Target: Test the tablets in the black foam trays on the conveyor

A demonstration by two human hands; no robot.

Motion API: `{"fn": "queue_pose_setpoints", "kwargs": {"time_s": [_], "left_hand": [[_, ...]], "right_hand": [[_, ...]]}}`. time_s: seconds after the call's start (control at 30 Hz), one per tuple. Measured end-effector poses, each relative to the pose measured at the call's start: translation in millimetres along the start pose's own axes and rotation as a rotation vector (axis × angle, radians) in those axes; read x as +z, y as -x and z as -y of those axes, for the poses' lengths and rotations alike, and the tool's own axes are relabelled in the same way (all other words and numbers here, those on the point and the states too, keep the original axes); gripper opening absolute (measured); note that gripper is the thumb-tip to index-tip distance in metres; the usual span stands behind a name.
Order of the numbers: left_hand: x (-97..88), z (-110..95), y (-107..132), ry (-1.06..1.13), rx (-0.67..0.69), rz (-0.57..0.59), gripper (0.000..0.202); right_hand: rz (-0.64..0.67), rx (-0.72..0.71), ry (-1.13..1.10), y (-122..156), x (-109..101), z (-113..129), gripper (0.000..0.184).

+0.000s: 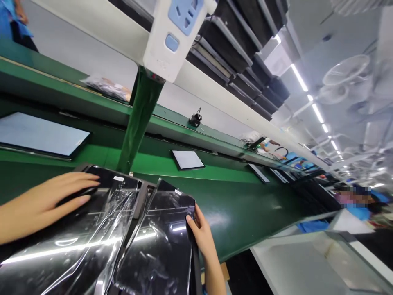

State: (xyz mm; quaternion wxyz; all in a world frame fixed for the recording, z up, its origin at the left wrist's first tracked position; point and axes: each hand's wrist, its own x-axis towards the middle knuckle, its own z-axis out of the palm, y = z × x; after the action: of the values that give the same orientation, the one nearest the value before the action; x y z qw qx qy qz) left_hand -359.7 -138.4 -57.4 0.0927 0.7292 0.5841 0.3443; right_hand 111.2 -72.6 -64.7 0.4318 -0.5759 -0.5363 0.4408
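Two glossy black screen panels lie side by side close to me, with a narrow dark gap between them. Loose, creased clear film covers the left screen panel (104, 221). My left hand (58, 200) rests on it near its far edge, fingers stretched out and apart. The right screen panel (159, 237) bears a small white label at its far edge. My right hand (201, 233) grips its right edge, thumb on top and the other fingers around the side. What lies beneath the panels is mostly hidden.
Behind stands a green bench (245, 213) with a lit screen (43, 133) at left and a smaller one (188, 159) in the middle. A green post (138, 119) rises beside a power strip (175, 37). A white bin (307, 262) stands at right; people work farther off.
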Motion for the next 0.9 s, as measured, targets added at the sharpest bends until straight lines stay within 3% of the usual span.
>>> {"fn": "queue_pose_setpoints", "kwargs": {"time_s": [0.1, 0.17, 0.33, 0.47, 0.6, 0.67, 0.77, 0.83, 0.9], "left_hand": [[24.0, -23, -50, 0.040, 0.080, 0.351, 0.046], [45.0, -38, -78, 0.041, 0.117, 0.427, 0.049], [82.5, -54, -106, -0.050, 0.101, 0.436, 0.045], [87.9, -64, -108, -0.152, 0.052, 0.429, 0.025], [89.0, -79, -113, -0.243, -0.024, 0.435, 0.023], [87.5, -84, -115, -0.264, -0.036, 0.446, 0.026], [73.9, -84, -103, -0.285, -0.002, 0.433, 0.039], [55.3, -81, -78, -0.322, 0.000, 0.393, 0.052], [32.0, -74, -38, -0.388, -0.032, 0.318, 0.063]], "right_hand": [[-0.046, -0.041, 0.051, 5, 7, -3, 0.071], [-0.093, -0.061, 0.046, 10, 11, -7, 0.067], [-0.137, -0.097, 0.070, 15, 17, -19, 0.065], [-0.170, -0.221, 0.263, 13, 13, -20, 0.054], [-0.159, -0.471, 0.543, 18, 21, 7, 0.048], [0.036, -0.637, 0.649, 26, 36, 31, 0.048], [0.596, -0.897, 0.716, 40, 67, 61, 0.044], [0.878, -1.005, 0.730, 46, 86, 70, 0.042], [0.988, -1.056, 0.709, 47, 101, 71, 0.039]]}}
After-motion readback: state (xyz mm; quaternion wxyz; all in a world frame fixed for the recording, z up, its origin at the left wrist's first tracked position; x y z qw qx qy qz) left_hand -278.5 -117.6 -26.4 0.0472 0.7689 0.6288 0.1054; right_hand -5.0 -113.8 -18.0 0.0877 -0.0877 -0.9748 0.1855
